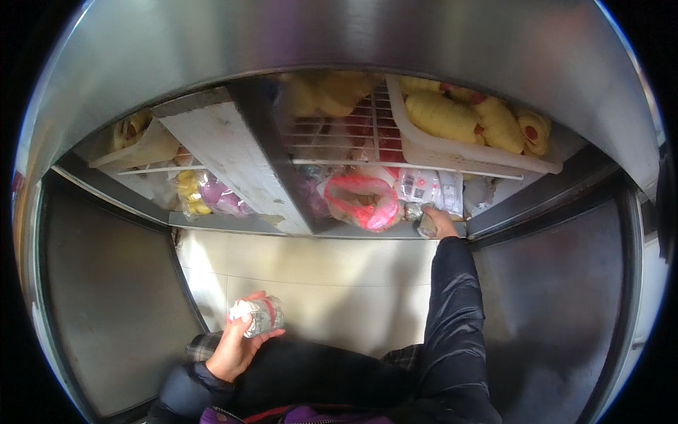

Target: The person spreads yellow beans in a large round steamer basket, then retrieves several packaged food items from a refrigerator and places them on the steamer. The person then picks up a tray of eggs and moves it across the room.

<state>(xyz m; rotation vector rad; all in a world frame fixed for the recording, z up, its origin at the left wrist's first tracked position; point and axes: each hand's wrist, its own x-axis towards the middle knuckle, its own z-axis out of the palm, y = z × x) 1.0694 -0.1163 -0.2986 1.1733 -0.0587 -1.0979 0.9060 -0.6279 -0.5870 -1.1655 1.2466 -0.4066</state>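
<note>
My left hand (234, 348) is closed around a clear plastic-wrapped package (265, 316) with white and a red band showing, low in front of my body. Reaching into the refrigerator's right side, my right hand (443, 222) grips a small greyish clear packet (426, 227) at the front edge of the lower level. Just left of that hand sits a pink-and-red plastic bag (364, 201) with its mouth spread. White printed packets (428, 186) lie behind my fingers.
A white tray (487, 150) of yellow spiral rolls rests on the wire shelf (339, 157) above. A grey divider post (229, 152) parts the two compartments. Bags with yellow and purple items (212, 194) fill the left one. Open steel doors (113, 283) flank me.
</note>
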